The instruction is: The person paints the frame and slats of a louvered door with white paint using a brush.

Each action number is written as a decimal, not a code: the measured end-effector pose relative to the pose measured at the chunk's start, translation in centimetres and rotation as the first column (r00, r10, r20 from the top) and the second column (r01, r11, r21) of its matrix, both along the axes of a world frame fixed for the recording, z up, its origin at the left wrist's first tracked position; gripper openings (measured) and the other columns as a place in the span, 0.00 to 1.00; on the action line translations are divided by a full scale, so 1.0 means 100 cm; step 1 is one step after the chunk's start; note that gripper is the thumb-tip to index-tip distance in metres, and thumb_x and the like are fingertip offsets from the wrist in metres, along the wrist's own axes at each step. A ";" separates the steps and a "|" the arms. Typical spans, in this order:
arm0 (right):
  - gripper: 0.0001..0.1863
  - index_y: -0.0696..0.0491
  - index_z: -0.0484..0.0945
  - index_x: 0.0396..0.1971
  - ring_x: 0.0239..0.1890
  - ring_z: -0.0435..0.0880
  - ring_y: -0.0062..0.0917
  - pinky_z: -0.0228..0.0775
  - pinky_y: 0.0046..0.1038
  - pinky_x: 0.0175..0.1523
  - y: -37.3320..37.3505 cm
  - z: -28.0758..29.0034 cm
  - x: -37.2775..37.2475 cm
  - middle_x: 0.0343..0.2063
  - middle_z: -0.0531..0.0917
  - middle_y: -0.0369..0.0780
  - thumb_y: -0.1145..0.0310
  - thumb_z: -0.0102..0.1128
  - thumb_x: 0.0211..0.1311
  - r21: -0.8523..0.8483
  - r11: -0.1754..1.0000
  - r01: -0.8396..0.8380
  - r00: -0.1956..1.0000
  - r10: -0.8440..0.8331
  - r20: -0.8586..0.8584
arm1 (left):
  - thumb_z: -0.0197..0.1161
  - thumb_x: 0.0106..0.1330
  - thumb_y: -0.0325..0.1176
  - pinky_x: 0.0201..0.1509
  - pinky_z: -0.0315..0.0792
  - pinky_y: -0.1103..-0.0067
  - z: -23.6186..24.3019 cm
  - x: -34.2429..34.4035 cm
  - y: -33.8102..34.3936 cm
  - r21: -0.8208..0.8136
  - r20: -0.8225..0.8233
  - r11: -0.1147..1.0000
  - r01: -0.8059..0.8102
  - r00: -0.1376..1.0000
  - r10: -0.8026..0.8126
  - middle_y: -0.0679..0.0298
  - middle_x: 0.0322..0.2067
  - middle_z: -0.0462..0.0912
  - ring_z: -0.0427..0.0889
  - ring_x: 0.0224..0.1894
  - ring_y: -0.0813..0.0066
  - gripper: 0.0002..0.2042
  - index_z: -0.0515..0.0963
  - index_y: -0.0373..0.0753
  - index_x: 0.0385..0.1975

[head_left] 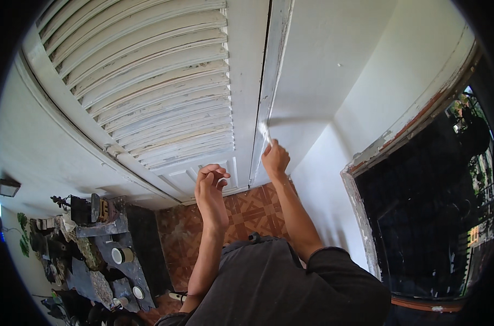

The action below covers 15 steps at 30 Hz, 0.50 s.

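My right hand (pixel 276 159) is closed around a slim white paintbrush (pixel 266 133), its blurred tip against the white door frame (pixel 265 98). Most of the handle is hidden in my fingers. To the left, my left hand (pixel 211 187) is raised in front of the door's lower panel, fingers loosely bent and apart, with nothing visible in it. The white louvred door (pixel 246 70) fills the upper left, its slats streaked and worn.
A dark window (pixel 421 212) with a chipped frame (pixel 361 217) stands at the right. At the lower left, a grey table (pixel 103 239) carries cups and assorted objects. A small wall lamp (pixel 8 187) hangs farther left. Patterned brown tiles (pixel 252 212) cover the floor.
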State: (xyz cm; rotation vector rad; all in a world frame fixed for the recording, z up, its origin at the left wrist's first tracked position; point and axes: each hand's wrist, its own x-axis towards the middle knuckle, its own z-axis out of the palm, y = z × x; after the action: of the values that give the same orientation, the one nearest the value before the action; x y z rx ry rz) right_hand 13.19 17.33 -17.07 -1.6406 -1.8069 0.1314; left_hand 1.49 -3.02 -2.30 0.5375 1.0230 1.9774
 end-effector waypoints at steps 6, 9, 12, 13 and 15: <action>0.07 0.56 0.76 0.39 0.24 0.84 0.43 0.74 0.43 0.29 0.009 0.079 -0.005 0.24 0.83 0.46 0.73 0.59 0.62 0.263 0.964 -0.035 0.985 0.077 -0.151 | 0.50 0.70 0.37 0.48 0.63 0.78 -0.001 0.004 0.005 0.002 0.000 1.000 0.022 1.000 -0.022 0.67 0.38 0.77 0.74 0.42 0.76 0.10 0.74 0.41 0.43; 0.09 0.56 0.76 0.42 0.21 0.82 0.39 0.71 0.38 0.25 -0.001 0.119 -0.003 0.23 0.82 0.45 0.75 0.60 0.62 0.443 0.896 -0.008 0.959 0.132 -0.249 | 0.49 0.70 0.35 0.49 0.62 0.77 -0.004 0.006 0.006 -0.004 0.026 1.000 -0.003 1.000 0.003 0.66 0.38 0.78 0.75 0.42 0.75 0.11 0.76 0.39 0.44; 0.11 0.56 0.76 0.44 0.17 0.78 0.37 0.67 0.34 0.22 -0.003 0.139 -0.002 0.22 0.81 0.44 0.76 0.61 0.62 0.516 0.856 0.009 0.939 0.171 -0.300 | 0.49 0.70 0.35 0.49 0.62 0.77 -0.004 0.007 0.009 0.005 0.019 1.000 -0.002 1.000 0.002 0.66 0.38 0.78 0.75 0.42 0.75 0.11 0.76 0.39 0.44; 0.11 0.56 0.76 0.44 0.18 0.79 0.38 0.68 0.35 0.22 0.000 0.136 -0.001 0.22 0.81 0.44 0.76 0.61 0.62 0.541 0.841 0.008 0.937 0.183 -0.298 | 0.50 0.70 0.36 0.49 0.62 0.77 -0.004 0.008 0.010 0.007 0.012 1.000 0.001 1.000 -0.001 0.66 0.38 0.78 0.75 0.42 0.76 0.11 0.75 0.40 0.44; 0.11 0.56 0.76 0.44 0.18 0.80 0.38 0.68 0.35 0.23 0.005 0.121 -0.001 0.23 0.81 0.45 0.76 0.61 0.62 0.564 0.826 -0.001 0.934 0.201 -0.294 | 0.51 0.70 0.37 0.49 0.63 0.78 -0.004 0.010 0.010 0.009 0.008 1.000 -0.003 1.000 0.002 0.67 0.39 0.77 0.75 0.43 0.76 0.11 0.75 0.41 0.44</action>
State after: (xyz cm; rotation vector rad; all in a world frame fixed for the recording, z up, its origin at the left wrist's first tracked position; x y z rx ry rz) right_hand 13.05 17.80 -5.00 -1.0287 -1.4761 -0.0609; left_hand 2.47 -2.00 -2.74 0.5328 1.0112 1.9855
